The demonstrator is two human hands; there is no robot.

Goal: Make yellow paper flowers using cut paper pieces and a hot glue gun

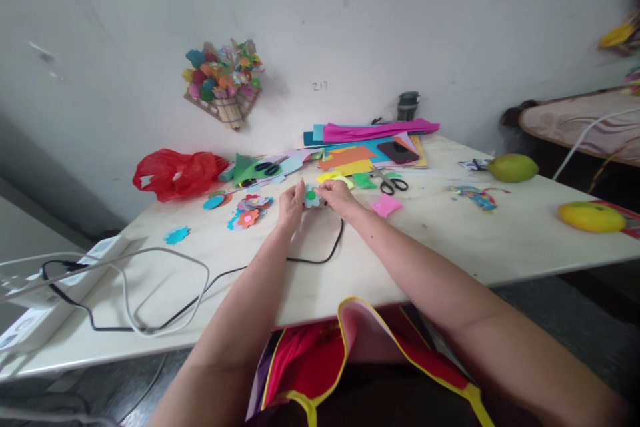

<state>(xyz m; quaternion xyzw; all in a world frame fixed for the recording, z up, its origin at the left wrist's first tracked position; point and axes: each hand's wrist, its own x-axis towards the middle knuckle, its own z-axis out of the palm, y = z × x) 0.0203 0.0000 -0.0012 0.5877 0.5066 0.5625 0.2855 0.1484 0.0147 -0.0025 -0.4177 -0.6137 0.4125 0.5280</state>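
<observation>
A light blue paper flower with a green round centre [312,197] is held between my two hands, just above the table. My left hand [291,205] grips its left edge with the fingers closed. My right hand [336,193] pinches it at the right. Left of my hands lies a small pile of cut paper flowers [248,219], orange, blue and lilac. Farther left are a lone blue paper flower [177,235] and some blue paper circles [214,202]. Pink paper [386,205] and black-handled scissors [393,185] lie right of my right hand.
Coloured sheets [350,159] with a phone [397,152] lie at the back, near a red plastic bag [180,173]. A black cable [320,260] runs under my arms to a white power strip [65,300]. Mangoes [513,167] rest at the right.
</observation>
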